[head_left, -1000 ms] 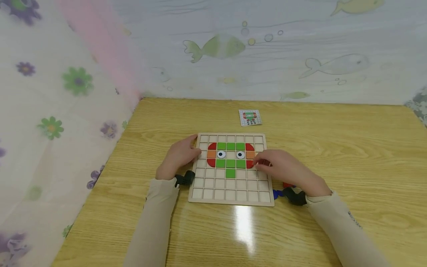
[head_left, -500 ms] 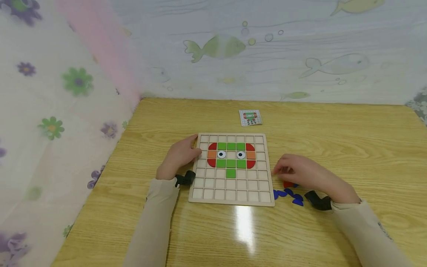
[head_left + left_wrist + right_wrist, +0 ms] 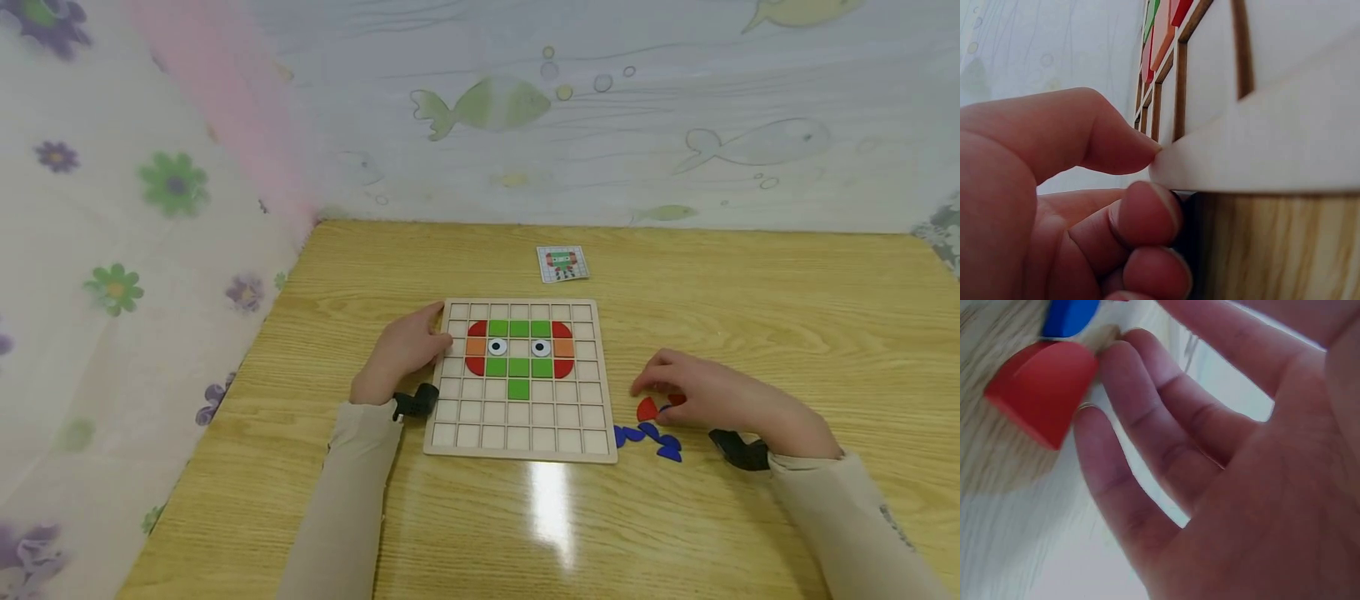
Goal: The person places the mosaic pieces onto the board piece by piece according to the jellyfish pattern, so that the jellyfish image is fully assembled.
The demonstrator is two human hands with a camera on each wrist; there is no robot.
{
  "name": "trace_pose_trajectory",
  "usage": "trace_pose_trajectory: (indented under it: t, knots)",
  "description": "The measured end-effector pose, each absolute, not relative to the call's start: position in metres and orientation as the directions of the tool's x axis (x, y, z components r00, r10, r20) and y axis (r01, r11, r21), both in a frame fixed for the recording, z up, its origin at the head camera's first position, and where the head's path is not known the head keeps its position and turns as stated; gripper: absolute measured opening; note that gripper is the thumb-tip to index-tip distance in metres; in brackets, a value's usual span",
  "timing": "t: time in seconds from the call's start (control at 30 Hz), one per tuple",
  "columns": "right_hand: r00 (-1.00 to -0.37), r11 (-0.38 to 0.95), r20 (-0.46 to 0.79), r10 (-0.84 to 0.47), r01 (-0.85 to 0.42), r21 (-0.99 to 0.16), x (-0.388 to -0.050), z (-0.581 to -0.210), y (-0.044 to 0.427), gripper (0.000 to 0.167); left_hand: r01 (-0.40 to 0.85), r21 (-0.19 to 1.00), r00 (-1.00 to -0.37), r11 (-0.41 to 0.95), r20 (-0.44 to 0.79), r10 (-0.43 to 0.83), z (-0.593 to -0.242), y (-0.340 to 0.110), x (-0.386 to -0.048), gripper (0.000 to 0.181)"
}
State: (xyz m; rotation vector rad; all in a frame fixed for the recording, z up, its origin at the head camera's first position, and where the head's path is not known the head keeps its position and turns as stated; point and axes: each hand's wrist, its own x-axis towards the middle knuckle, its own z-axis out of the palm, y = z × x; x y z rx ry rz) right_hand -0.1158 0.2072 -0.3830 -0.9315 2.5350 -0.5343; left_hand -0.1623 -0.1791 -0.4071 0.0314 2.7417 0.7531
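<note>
Tabletop point(image 3: 750, 308) bears gridded board point(image 3: 543, 415) holding green, red, orange tiles point(image 3: 518, 367).

The board point(image 3: 519, 437) lies on the table point(image 3: 787, 292). From its centre, the card point(image 3: 562, 264) lies near one o'clock, the wall point(image 3: 337, 100) behind at twelve. Tiles point(image 3: 519, 329) sit in the board's cells toward twelve, two eye pieces point(image 3: 497, 347) among them, at the group's nine and three. The left hand point(image 3: 401, 352) touches the board's edge between nine and ten. Loose pieces point(image 3: 650, 432) lie beside the board between three and four; the right hand point(image 3: 712, 396) is at three, partly over them.
</note>
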Motion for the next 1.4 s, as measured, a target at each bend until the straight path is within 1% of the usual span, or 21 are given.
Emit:
trace_pose_trajectory:
  t: [0.1, 0.23, 0.43, 0.53, 0.6, 0.67, 0.8, 0.93, 1.1, 1.3, 1.4]
  knots:
    - [-0.71, 0.7, -0.189, -0.678, -0.547, -0.459, -0.115, -0.384, 0.204, 0.022, -0.054, 0.508, -0.956, 0.859, -0.274, 0.102, -0.407, -0.179, -0.162, 0.066]
    - [-0.718, 0.703, -0.18, -0.672, -0.542, -0.46, -0.115, -0.387, 0.2, 0.017, -0.058, 0.513, -0.956, 0.856, -0.277, 0.102, -0.406, -0.179, -0.161, 0.066]
    - [-0.744, 0.715, -0.214, -0.633, -0.456, -0.529, -0.117, -0.388, 0.196, 0.014, -0.053, 0.514, -0.959, 0.856, -0.265, 0.099, -0.406, -0.178, -0.162, 0.066]
    - [-0.752, 0.708, -0.201, -0.628, -0.445, -0.549, -0.117, -0.388, 0.194, 0.01, -0.053, 0.515, -0.959, 0.856, -0.265, 0.101, -0.407, -0.178, -0.162, 0.066]
    - [-0.764, 0.711, -0.173, -0.622, -0.458, -0.533, -0.117, -0.388, 0.192, 0.011, -0.051, 0.513, -0.958, 0.857, -0.267, 0.102, -0.408, -0.178, -0.162, 0.066]
    - [-0.772, 0.712, -0.139, -0.62, -0.48, -0.513, -0.118, -0.387, 0.189, 0.015, -0.05, 0.51, -0.958, 0.858, -0.268, 0.103, -0.408, -0.178, -0.162, 0.066]
    - [-0.764, 0.7, -0.087, -0.639, -0.532, -0.476, -0.121, -0.383, 0.178, 0.019, -0.05, 0.513, -0.959, 0.857, -0.264, 0.102, -0.408, -0.179, -0.162, 0.066]
    - [-0.76, 0.696, -0.087, -0.645, -0.535, -0.479, -0.123, -0.378, 0.163, 0.014, -0.059, 0.52, -0.958, 0.852, -0.271, 0.099, -0.407, -0.179, -0.161, 0.066]
    - [-0.772, 0.696, -0.101, -0.627, -0.497, -0.517, -0.127, -0.377, 0.144, 0.01, -0.065, 0.519, -0.954, 0.852, -0.282, 0.099, -0.407, -0.179, -0.161, 0.066]
    - [-0.785, 0.714, -0.127, -0.606, -0.466, -0.522, -0.132, -0.38, 0.122, 0.005, -0.056, 0.518, -0.956, 0.854, -0.276, 0.104, -0.408, -0.179, -0.161, 0.066]
    - [-0.79, 0.71, -0.14, -0.597, -0.438, -0.552, -0.133, -0.382, 0.113, 0.004, -0.052, 0.521, -0.957, 0.852, -0.271, 0.107, -0.408, -0.179, -0.161, 0.066]
